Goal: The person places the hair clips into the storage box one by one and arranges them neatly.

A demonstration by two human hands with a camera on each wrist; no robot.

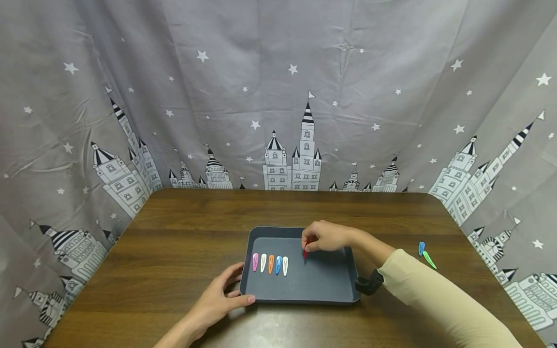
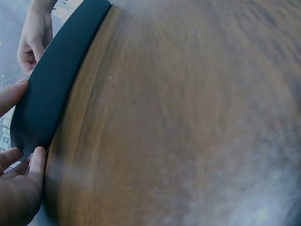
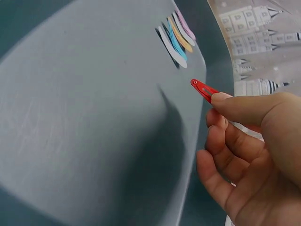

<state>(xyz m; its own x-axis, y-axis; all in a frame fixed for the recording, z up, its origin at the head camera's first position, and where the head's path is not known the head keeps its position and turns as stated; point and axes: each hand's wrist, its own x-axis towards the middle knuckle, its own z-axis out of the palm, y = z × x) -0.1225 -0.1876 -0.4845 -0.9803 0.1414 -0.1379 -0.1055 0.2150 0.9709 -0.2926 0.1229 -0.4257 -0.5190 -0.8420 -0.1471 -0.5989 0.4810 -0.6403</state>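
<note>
Between thumb and fingertips my right hand (image 1: 326, 236) pinches a red snap hair clip (image 3: 203, 89), raised over the right half of a dark grey tray (image 1: 311, 290). The clip's pointed tip sticks out past the thumb in the right wrist view. On the tray's left side several clips stand in a row: a pink clip (image 1: 255, 262), a white clip (image 1: 263, 263), an orange clip (image 1: 271, 264), a blue clip (image 1: 278, 265) and another white clip (image 1: 285, 266). My left hand (image 1: 215, 298) holds the tray's near left corner, thumb along the front wall and fingers at the left side.
Right of the tray, beyond my right forearm, a blue clip (image 1: 421, 248) and a green clip (image 1: 429, 260) lie on the wooden table (image 1: 196, 217). A grey curtain (image 1: 278, 96) with castles and stars hangs behind the table. My right wrist wears a black band (image 1: 370, 283).
</note>
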